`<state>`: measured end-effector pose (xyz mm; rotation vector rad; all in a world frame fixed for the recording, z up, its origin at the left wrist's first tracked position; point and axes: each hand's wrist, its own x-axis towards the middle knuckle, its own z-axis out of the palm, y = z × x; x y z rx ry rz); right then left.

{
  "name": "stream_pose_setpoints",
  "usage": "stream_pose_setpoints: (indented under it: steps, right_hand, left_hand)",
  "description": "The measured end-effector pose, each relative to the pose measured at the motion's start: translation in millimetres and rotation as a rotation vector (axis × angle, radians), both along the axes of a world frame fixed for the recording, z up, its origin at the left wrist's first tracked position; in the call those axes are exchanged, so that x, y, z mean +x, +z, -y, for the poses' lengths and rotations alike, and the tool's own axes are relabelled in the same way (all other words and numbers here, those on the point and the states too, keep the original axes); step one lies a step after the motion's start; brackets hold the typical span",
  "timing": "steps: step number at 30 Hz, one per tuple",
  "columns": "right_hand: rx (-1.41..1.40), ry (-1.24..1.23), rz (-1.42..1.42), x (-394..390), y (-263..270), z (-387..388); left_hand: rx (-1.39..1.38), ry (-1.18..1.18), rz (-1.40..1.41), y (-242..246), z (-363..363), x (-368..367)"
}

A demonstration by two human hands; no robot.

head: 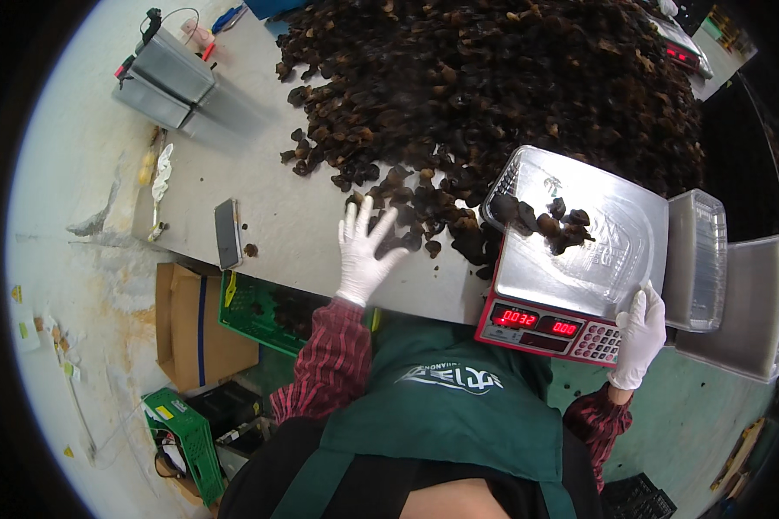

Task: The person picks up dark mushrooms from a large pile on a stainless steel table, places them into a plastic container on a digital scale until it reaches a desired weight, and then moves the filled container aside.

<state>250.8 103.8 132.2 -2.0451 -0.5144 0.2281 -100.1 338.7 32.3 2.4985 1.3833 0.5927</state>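
My left hand (367, 250), in a white glove, has its fingers spread at the near edge of a large heap of dark wood ear mushrooms (480, 97). It holds nothing that I can see. On the steel platform of a red digital scale (526, 342) lies a clear plastic tray (607, 259). Several wood ear pieces (552, 226) sit in the tray, towards its left and middle. My right hand (642, 334), gloved too, touches the near right corner of the platform, by the tray's edge. Whether its fingers pinch the tray is hard to see.
Stacked clear trays (698, 259) stand right of the scale, with another stack (746, 305) beside them. A phone (228, 233) lies on the left of the table (285, 240). Metal containers (172, 71) stand farther back. Below are a green crate (259, 311) and a cardboard box (188, 324).
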Motion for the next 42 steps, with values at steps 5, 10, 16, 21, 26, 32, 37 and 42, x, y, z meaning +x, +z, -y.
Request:
stream_pose_setpoints:
  steps: [5, 10, 16, 21, 26, 32, 37, 42]
  right_hand:
    - [-0.042, 0.003, 0.127, -1, 1, 1]
    - [-0.042, 0.018, 0.008, 3, -5, 3]
    - [-0.042, 0.03, 0.042, 0, -5, 0]
    - [-0.015, 0.02, -0.038, -2, 1, -3]
    - [0.015, 0.006, -0.041, -6, 2, -4]
    - [0.167, 0.19, 0.026, -65, 35, -30]
    - [-0.154, 0.918, 0.289, -135, 10, -79]
    - [-0.098, 1.125, 0.402, -188, -60, -136]
  left_hand:
    - [0.026, -0.002, 0.164, -14, 3, -3]
    - [-0.145, 0.122, 0.539, -5, -14, -21]
    - [-0.009, 0.278, 0.571, -6, -16, -39]
    - [0.013, 0.071, 0.092, -1, 7, -27]
    - [0.026, -0.019, -0.051, 0, 22, -15]
    - [0.093, -0.019, 0.07, -6, 32, -47]
    - [0.154, 0.119, 0.256, -20, 38, -62]
    - [0.006, 0.251, 0.479, -25, 32, -56]
